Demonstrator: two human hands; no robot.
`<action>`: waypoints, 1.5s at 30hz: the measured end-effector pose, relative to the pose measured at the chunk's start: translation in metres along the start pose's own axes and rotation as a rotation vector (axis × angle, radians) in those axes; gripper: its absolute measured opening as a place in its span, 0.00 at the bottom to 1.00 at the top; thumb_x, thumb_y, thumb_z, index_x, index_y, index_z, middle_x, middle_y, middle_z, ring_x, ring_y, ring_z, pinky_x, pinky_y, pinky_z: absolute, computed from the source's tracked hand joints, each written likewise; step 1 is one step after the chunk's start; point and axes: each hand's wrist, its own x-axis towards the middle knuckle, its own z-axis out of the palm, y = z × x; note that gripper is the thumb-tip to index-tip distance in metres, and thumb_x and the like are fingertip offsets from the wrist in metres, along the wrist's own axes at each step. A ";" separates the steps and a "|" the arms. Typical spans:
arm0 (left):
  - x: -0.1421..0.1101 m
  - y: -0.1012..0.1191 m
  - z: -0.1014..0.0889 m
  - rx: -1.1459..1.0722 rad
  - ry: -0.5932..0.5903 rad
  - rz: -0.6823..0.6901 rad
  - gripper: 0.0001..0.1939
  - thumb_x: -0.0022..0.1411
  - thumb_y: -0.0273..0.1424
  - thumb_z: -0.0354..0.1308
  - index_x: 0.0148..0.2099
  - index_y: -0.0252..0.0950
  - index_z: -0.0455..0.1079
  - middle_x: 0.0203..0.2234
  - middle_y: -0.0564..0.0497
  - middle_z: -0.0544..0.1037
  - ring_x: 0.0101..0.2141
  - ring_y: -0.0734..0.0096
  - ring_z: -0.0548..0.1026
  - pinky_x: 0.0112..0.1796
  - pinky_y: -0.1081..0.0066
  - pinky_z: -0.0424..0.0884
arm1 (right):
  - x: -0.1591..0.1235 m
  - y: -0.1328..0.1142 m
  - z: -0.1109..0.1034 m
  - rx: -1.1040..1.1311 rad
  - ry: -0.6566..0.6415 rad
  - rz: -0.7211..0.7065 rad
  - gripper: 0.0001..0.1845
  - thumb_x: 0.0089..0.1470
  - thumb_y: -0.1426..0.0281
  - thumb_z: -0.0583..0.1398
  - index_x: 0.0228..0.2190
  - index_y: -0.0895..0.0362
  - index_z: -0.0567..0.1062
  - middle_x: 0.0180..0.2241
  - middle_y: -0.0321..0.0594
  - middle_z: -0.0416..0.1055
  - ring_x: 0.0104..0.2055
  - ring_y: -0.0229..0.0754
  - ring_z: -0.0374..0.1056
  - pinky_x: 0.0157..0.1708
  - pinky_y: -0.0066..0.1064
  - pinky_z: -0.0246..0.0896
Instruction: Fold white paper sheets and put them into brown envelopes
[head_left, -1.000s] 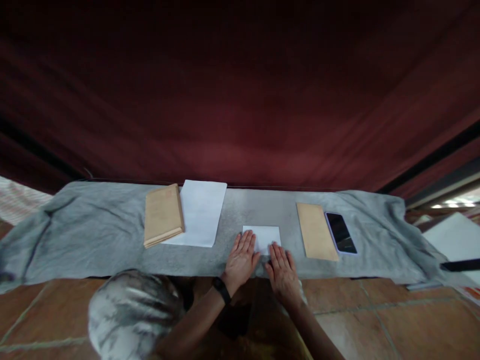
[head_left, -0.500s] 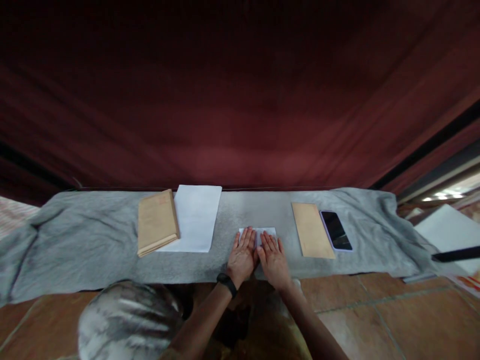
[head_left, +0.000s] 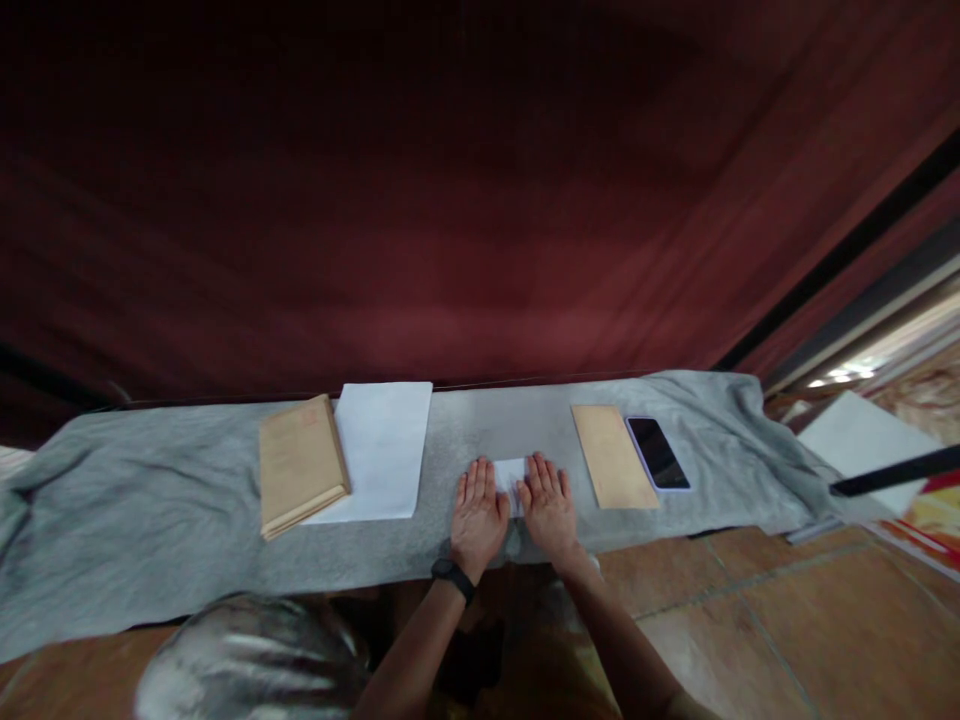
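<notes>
Between my hands lies a small folded white paper on the grey cloth. My left hand rests flat with fingers stretched out over the paper's left side. Over the right side, my right hand lies flat too, its fingers forward and slightly spread. Only the middle strip of the paper shows; both palms hide the rest. To the right of my right hand is a single brown envelope. Left of my left hand, a pile of white sheets sits partly under a stack of brown envelopes.
A phone with a dark screen lies beside the single envelope. The grey cloth covers a narrow surface in front of a dark red panel. At the far right are a white sheet and a black bar. Tiled floor is below.
My hands have moved apart, from side by side on the paper to its left and right sides, baring its middle. The whole view has shifted and tilted slightly.
</notes>
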 end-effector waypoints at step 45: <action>-0.052 -0.019 -0.032 0.022 -0.100 0.247 0.32 0.70 0.47 0.50 0.71 0.40 0.54 0.70 0.41 0.55 0.69 0.57 0.52 0.67 0.51 0.49 | -0.066 0.017 -0.007 0.055 0.033 -0.197 0.32 0.71 0.57 0.43 0.68 0.62 0.54 0.68 0.53 0.55 0.70 0.52 0.49 0.66 0.50 0.44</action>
